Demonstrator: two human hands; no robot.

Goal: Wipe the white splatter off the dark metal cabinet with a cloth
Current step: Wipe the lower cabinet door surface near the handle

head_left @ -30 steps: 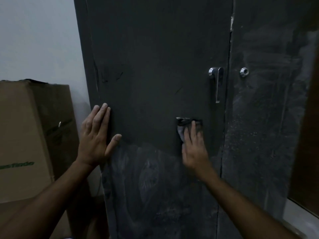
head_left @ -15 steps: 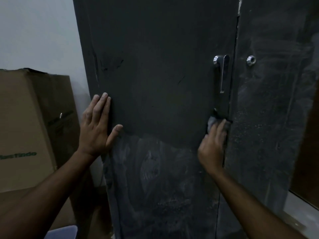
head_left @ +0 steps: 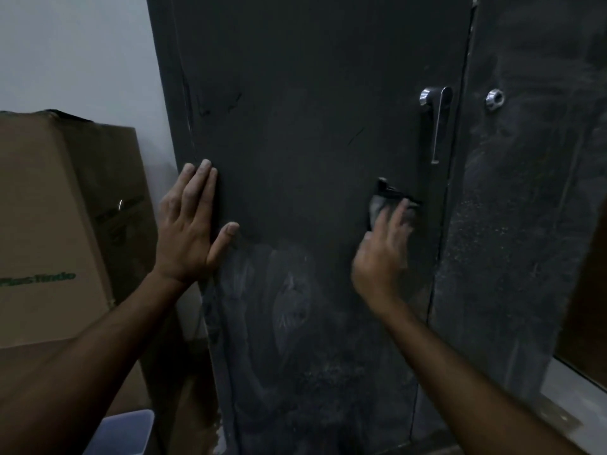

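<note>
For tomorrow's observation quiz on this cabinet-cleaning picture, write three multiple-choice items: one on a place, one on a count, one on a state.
1. Where does the cardboard box stand?
A. left of the cabinet
B. on top of the cabinet
C. right of the cabinet

2. How many hands touch the left door?
A. none
B. one
C. two

3. What state is the left door's lower part in?
A. wiped clean
B. smeared with white
C. painted red

Key:
1 A, it stands by the cabinet's left edge.
2 C, the left hand lies flat; the right hand presses the cloth.
3 B, whitish smears show below the hands.

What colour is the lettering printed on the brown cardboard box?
Green lettering, clearest in the head view.
</note>
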